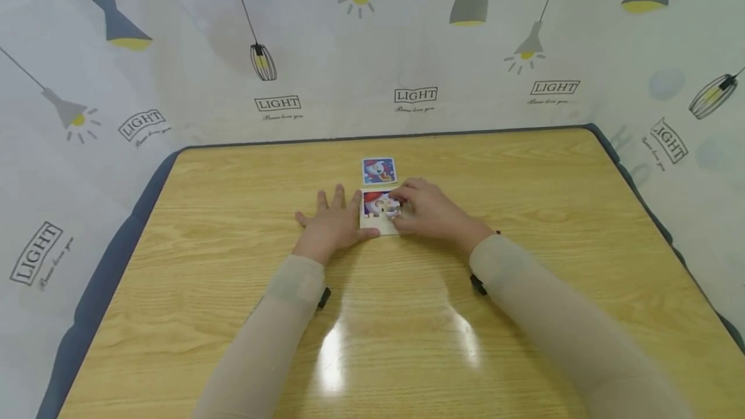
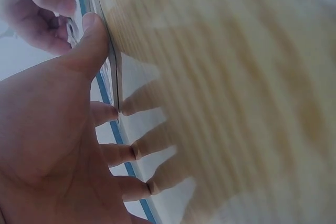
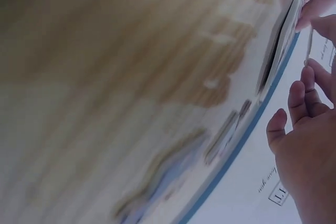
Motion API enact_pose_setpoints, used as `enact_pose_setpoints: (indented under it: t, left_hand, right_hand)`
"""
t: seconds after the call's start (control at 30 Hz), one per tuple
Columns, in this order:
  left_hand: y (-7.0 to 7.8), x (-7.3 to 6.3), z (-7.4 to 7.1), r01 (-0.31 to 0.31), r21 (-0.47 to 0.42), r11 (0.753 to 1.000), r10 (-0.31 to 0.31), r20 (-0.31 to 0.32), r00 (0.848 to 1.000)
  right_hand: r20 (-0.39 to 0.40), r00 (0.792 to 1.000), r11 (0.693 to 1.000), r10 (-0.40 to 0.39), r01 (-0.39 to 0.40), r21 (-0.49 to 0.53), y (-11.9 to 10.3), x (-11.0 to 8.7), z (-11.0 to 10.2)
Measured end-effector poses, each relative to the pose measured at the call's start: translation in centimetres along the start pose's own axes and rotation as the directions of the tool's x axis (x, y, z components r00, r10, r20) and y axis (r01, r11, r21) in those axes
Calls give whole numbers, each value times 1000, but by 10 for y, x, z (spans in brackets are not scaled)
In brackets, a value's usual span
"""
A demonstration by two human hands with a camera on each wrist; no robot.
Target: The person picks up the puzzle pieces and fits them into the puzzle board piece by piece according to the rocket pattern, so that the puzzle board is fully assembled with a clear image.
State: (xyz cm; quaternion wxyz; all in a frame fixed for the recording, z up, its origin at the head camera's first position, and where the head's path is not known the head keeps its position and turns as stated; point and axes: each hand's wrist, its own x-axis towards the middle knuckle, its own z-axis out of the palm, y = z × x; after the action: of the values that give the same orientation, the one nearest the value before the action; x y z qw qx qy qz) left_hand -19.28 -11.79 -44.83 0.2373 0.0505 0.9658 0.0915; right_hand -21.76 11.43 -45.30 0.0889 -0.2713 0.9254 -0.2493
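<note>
A jigsaw board (image 1: 370, 225) lies on the wooden table, its upper part filled with a picture in red, white and blue. My left hand (image 1: 334, 224) rests flat beside it with spread fingers, the thumb at its near edge and the index finger along its left side. Over the board's right part, my right hand (image 1: 431, 211) pinches a small puzzle piece (image 3: 310, 43) between thumb and fingers. The piece shows edge-on as a thin sliver in both wrist views. Fingers cover the board's right side in the head view.
Just beyond the board lies a square picture card (image 1: 379, 171) with similar artwork. Blurred flat pieces (image 3: 170, 169) lie on the table in the right wrist view. A lamp-patterned cloth (image 1: 349, 50) rises behind the dark-edged table (image 1: 244, 186).
</note>
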Motion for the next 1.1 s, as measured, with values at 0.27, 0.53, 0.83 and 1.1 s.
enact_pose_setpoints:
  t: [0.27,0.53,0.83,1.1]
  left_hand:
    - [0,1,2,0,3,1000,0,-9,1000]
    - [0,0,1,-1,-1,1000,1,-16,1000]
    - [0,-1,1,2,-3,1000,-2,-12,1000]
    - [-1,0,2,6,-3,1000,-6,-3,1000]
  right_hand:
    - [24,1000,993,3,0,-115,-3,16,8]
    - [73,997,989,39,-28,-148,-8,21,14]
    - [51,995,988,83,-76,-134,-4,21,16]
    - [69,995,989,76,-67,-132,-6,22,16]
